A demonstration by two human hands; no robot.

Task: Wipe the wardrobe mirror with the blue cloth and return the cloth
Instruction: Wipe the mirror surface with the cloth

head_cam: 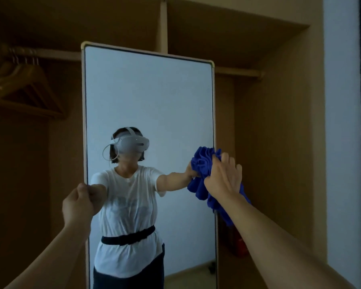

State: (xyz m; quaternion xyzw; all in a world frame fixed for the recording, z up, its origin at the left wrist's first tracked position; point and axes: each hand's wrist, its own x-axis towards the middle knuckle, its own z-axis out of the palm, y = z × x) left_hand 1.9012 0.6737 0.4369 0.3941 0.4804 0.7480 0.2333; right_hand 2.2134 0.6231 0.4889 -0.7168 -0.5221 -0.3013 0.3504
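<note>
Blue cloth on the wardrobe mirror

The tall, upright mirror [148, 105] has a pale frame; the bunched blue cloth [202, 163] lies against its right edge, about halfway up, overlapping the frame.

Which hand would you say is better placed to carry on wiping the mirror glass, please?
The right hand: it already presses the blue cloth against the mirror at its right edge. The left hand grips the frame's left edge, probably steadying it.

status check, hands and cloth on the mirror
Left hand grips mirror's left frame edge. Right hand presses bunched blue cloth at right edge, mid-height. Nothing blocking the glass.
</note>
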